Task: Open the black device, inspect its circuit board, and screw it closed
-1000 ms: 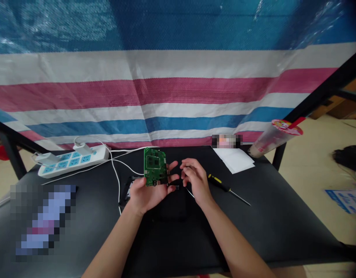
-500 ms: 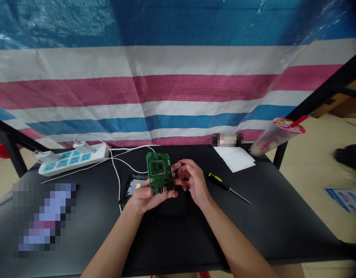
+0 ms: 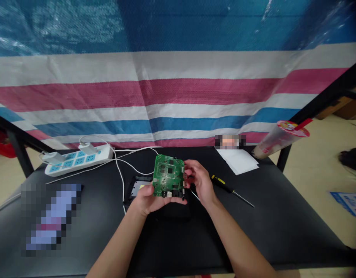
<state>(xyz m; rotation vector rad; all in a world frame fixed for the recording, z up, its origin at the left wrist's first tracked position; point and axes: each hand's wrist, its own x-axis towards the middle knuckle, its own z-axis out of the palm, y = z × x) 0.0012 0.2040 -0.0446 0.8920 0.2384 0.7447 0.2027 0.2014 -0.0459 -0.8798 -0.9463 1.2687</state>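
My left hand (image 3: 147, 201) grips a green circuit board (image 3: 168, 175) at its lower left, thumb on the face and fingers underneath. The board is tilted toward me, with ports along its lower and right edges. At the right edge is my right hand (image 3: 201, 183), its fingers curled against the board; some fingertips are hidden. Under the right hand shows a thin metal rod (image 3: 195, 194); its ends are hidden. Behind my left hand lies a dark open casing (image 3: 134, 189) with a grey inside and a yellow patch.
A black-and-yellow screwdriver (image 3: 222, 183) lies right of my hands. White papers (image 3: 238, 160) and a sealed drink cup (image 3: 279, 141) are farther back. At the left are a power strip (image 3: 79, 160) with white cables and a blurred-out item (image 3: 54, 218). Striped sheeting (image 3: 166, 90) hangs behind the table.
The circuit board has turned, so its face shows more fully toward me. My right hand's fingers have moved from in front of the ports to the board's right edge.
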